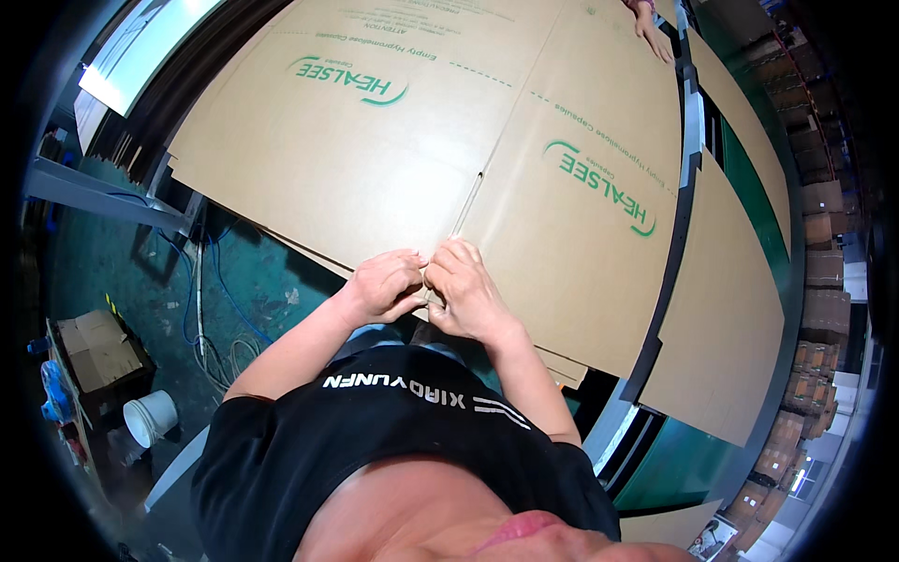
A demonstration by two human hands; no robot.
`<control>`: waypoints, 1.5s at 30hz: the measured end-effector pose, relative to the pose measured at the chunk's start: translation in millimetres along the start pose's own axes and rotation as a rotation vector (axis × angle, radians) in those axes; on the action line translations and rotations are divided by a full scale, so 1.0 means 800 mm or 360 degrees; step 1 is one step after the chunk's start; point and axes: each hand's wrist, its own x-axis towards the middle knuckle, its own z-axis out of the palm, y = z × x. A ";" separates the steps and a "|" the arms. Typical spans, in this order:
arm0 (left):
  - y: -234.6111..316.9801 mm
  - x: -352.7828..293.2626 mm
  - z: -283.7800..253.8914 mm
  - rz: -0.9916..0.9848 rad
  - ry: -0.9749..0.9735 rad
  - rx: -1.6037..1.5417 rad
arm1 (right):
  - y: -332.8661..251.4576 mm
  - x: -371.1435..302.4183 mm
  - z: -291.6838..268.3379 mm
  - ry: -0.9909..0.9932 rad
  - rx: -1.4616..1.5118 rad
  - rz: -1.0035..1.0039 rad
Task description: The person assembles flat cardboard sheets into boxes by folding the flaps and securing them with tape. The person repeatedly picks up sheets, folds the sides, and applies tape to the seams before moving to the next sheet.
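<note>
A large flat brown cardboard sheet (pixel 412 150) with green print lies in front of me, on top of other sheets. A narrow slot runs along its middle towards its near edge. At the near end of that slot my left hand (pixel 382 286) is closed, fingers and thumb pinching the cardboard edge. Right beside it, almost touching, my right hand (pixel 465 292) is closed on the same edge with bent fingers. The bit of cardboard between my fingertips is mostly hidden.
Another person's hand (pixel 650 34) rests on the sheet's far right. A dark rail (pixel 667 281) borders the right side, with more cardboard (pixel 726 309) beyond it. On the left are a grey metal beam (pixel 103 199), blue cables, a white bucket (pixel 151 418) and a cardboard box (pixel 96 348).
</note>
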 end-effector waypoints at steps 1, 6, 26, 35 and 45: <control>-0.001 0.000 0.000 0.0008 -0.0009 0.0019 | 0.001 -0.001 0.001 -0.0012 0.0012 0.0006; 0.000 -0.003 0.006 0.0093 -0.0016 0.0043 | 0.010 -0.010 0.007 -0.0085 -0.0014 0.0026; -0.005 -0.002 0.010 0.0030 0.0044 0.0201 | 0.027 -0.024 0.021 -0.0058 0.0112 -0.0155; 0.004 0.023 -0.029 0.0119 -0.0399 0.0885 | 0.045 -0.030 0.001 0.1056 0.0306 0.0382; -0.011 0.001 0.016 0.0307 -0.0438 0.1055 | 0.049 -0.031 0.028 0.0839 0.0105 0.0680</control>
